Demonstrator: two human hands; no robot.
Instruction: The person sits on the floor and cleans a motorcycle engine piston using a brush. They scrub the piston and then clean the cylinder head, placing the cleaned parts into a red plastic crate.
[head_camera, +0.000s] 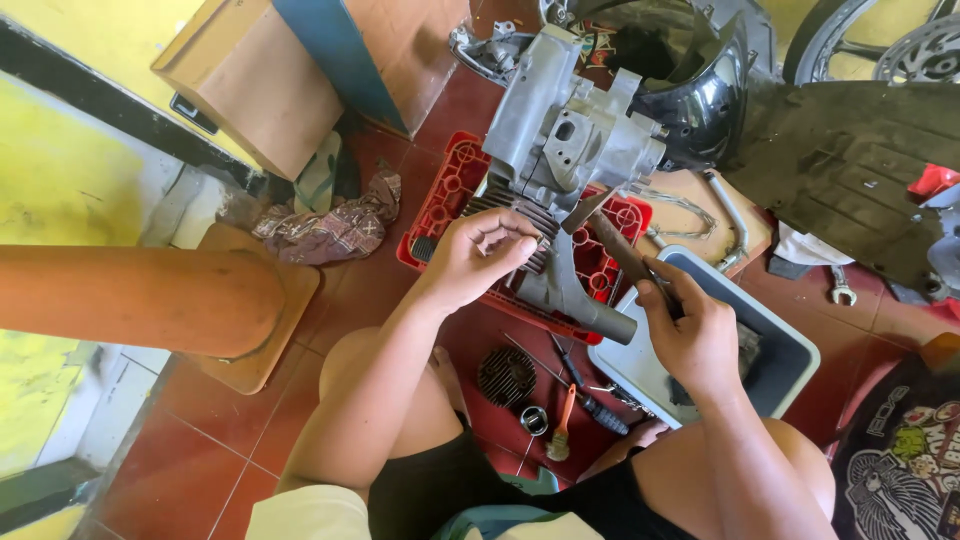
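A grey metal engine case (570, 130) with a finned cylinder (515, 212) lies on a red plastic crate (450, 185). My left hand (478, 255) rests on the finned cylinder with its fingers curled against the fins. My right hand (690, 325) grips a flat metal scraper (610, 240) whose blade points up at the joint between the cylinder and the case. A grey pipe (590, 310) juts out below the engine between both hands.
A grey-blue plastic tub (790, 350) sits under my right hand. On the red tiled floor lie a round finned part (505, 375), a bearing (534, 420), a small orange-handled brush (562, 425), a screwdriver (590, 395) and a spanner (840, 288). An orange pillar (140, 295) stands left; motorcycle parts are behind.
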